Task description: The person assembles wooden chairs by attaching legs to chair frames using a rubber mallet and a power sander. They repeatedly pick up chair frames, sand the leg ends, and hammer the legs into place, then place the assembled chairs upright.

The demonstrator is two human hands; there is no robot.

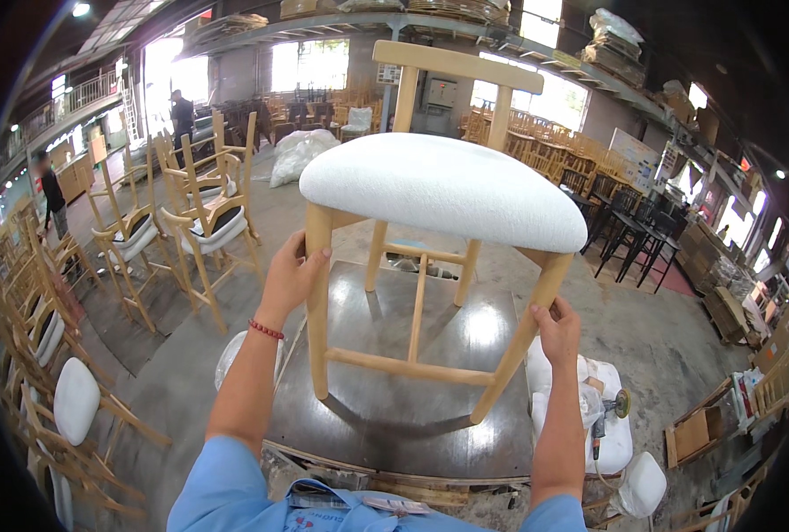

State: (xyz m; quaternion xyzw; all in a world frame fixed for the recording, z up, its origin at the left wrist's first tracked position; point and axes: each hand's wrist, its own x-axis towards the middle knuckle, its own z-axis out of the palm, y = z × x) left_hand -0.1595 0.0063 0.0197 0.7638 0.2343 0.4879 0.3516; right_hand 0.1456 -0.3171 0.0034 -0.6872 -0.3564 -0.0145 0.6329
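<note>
Mid-frame, the left hand (293, 277) and right hand (558, 332) each grip a near leg of the white-seated chair (448, 191). Stacked chairs (221, 233) stand upper left.

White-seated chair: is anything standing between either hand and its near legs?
Nothing visible does. On the white-seated chair, the left hand touches the near left leg and the right hand touches the near right leg, with no object between in this view.
</note>
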